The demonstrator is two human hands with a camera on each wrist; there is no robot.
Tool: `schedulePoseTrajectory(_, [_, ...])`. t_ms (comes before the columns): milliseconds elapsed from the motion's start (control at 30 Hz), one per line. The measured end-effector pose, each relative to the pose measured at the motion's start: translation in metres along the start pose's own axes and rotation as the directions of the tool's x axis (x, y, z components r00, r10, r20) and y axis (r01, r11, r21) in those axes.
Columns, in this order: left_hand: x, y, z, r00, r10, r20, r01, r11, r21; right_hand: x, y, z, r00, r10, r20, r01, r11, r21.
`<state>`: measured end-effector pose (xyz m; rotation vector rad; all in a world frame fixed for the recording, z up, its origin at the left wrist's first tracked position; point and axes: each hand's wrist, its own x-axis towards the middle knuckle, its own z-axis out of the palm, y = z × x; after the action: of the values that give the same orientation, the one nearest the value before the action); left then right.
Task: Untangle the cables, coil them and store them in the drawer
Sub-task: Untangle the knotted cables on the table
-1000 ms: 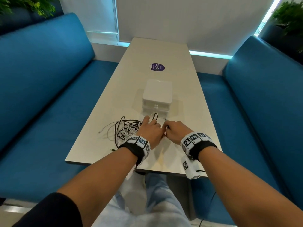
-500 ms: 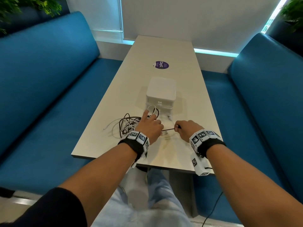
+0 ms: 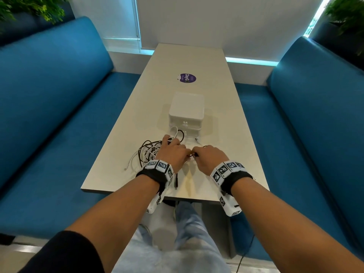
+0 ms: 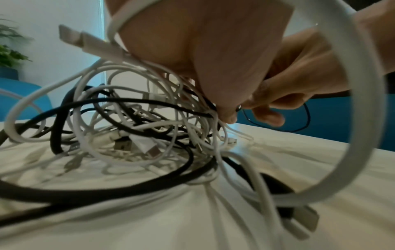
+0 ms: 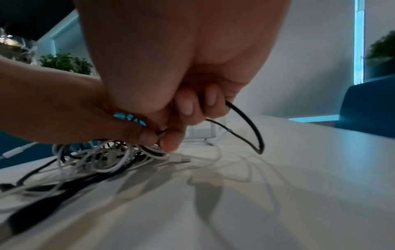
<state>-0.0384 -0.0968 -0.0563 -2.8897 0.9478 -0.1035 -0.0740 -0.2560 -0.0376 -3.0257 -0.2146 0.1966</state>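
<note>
A tangle of black and white cables (image 3: 148,153) (image 4: 132,135) (image 5: 100,159) lies on the pale table (image 3: 226,119), near its front edge. My left hand (image 3: 173,153) rests on the tangle's right side and its fingers pinch several strands (image 4: 213,113); a thick white cable (image 4: 352,118) loops over that hand. My right hand (image 3: 206,157) is fisted just right of the left, knuckles almost touching, and grips a thin black cable (image 5: 254,128) that loops out beyond its fingers. The white drawer box (image 3: 186,113) stands shut behind the hands.
Blue bench seats (image 3: 59,115) (image 3: 315,119) flank the table on both sides. A round purple sticker (image 3: 186,78) sits on the table past the box. A black plug (image 3: 176,183) lies by the left wrist. My legs show below the table edge.
My right hand had pulled the black cable out to the right; now it has come back against the left hand. The left hand stays on the tangle.
</note>
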Motion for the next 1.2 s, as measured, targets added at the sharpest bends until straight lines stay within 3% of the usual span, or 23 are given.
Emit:
schedulePoseTrajectory(200, [-0.006, -0.001, 0.004, 1.0, -0.009, -0.013, 0.008, 1.0, -0.023, 0.011, -0.003, 0.007, 0.997, 0.031, 0.066, -0.035, 0.997, 0.062])
schedulePoseTrajectory(367, [-0.005, 0.004, 0.003, 1.0, -0.009, 0.0, 0.009, 0.999, 0.044, 0.01, 0.002, 0.006, 0.997, 0.076, 0.032, -0.077, 0.996, 0.041])
schedulePoseTrajectory(633, [-0.019, -0.014, 0.009, 0.999, -0.013, -0.037, 0.015, 0.999, 0.044, -0.013, 0.066, -0.011, 0.933, 0.357, 0.042, -0.359, 0.933, 0.03])
schedulePoseTrajectory(767, [-0.017, -0.007, 0.007, 0.999, -0.027, -0.029, 0.027, 1.0, 0.008, -0.014, 0.048, -0.009, 0.949, 0.314, 0.033, -0.314, 0.949, -0.022])
schedulePoseTrajectory(967, [-0.015, -0.005, 0.007, 0.998, -0.05, -0.025, 0.05, 0.999, -0.008, 0.003, -0.012, 0.003, 0.997, 0.053, 0.047, -0.061, 0.983, 0.174])
schedulePoseTrajectory(1200, [-0.019, -0.013, 0.007, 0.999, -0.044, -0.021, 0.044, 0.999, -0.033, 0.015, -0.019, 0.008, 0.991, 0.078, 0.111, -0.104, 0.963, 0.25])
